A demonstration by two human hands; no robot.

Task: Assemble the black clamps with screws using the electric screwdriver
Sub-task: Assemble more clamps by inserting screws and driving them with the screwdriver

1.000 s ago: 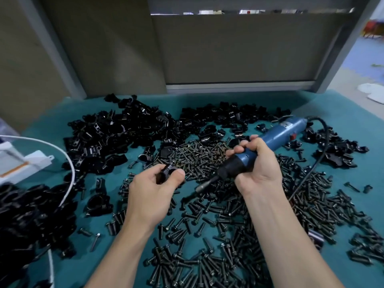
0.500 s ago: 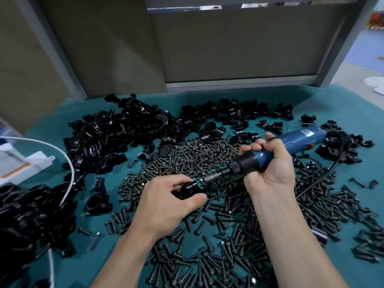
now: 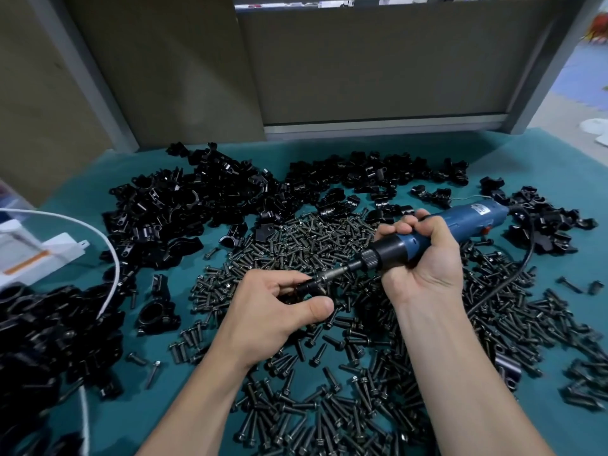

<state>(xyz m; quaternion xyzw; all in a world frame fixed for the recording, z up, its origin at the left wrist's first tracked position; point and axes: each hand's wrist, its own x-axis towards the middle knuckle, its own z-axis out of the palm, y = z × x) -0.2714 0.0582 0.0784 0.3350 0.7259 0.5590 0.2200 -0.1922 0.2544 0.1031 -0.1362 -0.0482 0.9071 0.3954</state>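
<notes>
Above the loose screws point(image 3: 312, 235) at mid-mat: black clamp point(image 3: 307, 287) pinched in the left hand point(image 3: 273, 311) between thumb and curled fingers; electric screwdriver point(image 3: 470, 215) wrapped tight in the right hand point(image 3: 424, 258), bit point(image 3: 332, 274) touching the clamp. Could cam out and skid onto the thumb if tilted off-axis; could spin the small clamp in a loose pinch; could snag its cable point(image 3: 521, 268) on parts. Glossy moulded black plastic, curved saddles; dull dark flanged screws; smooth blue barrel, ridged black collar.
</notes>
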